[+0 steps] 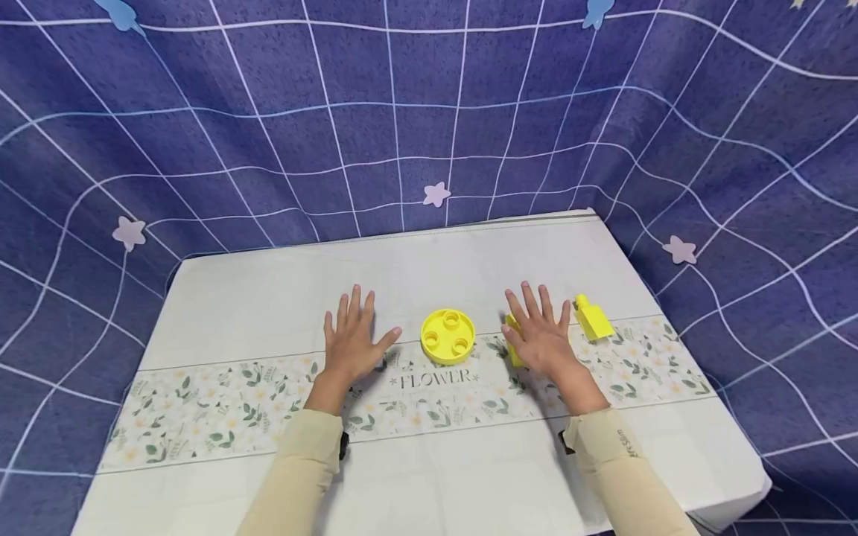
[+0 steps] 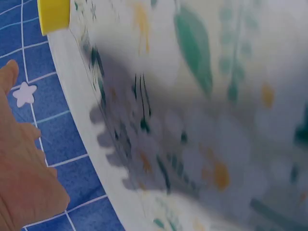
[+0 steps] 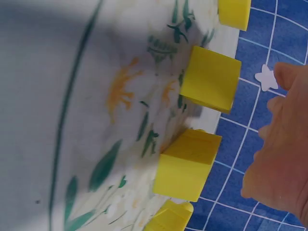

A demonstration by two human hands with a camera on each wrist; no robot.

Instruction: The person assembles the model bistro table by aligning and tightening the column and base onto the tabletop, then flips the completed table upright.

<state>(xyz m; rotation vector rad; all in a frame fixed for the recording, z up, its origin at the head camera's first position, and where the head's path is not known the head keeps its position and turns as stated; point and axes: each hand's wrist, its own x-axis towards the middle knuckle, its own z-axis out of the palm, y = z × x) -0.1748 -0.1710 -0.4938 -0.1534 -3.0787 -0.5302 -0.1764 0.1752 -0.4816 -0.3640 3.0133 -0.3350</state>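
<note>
A shallow round yellow base with three ring-shaped sockets lies on the table between the two hands. My left hand is held with fingers spread and straight to the left of it, holding nothing; its shadow falls on the tablecloth in the left wrist view. Palm down, my right hand hovers with spread fingers over yellow blocks, partly hiding them in the head view. The right wrist view shows one yellow block and a second block below the hand. Right of that hand lies a yellow block with a round knob.
The table wears a white cloth with a floral band marked FLOWER. Behind it and at both sides hangs a blue curtain with white grid lines and stars. The table's right front corner shows at lower right.
</note>
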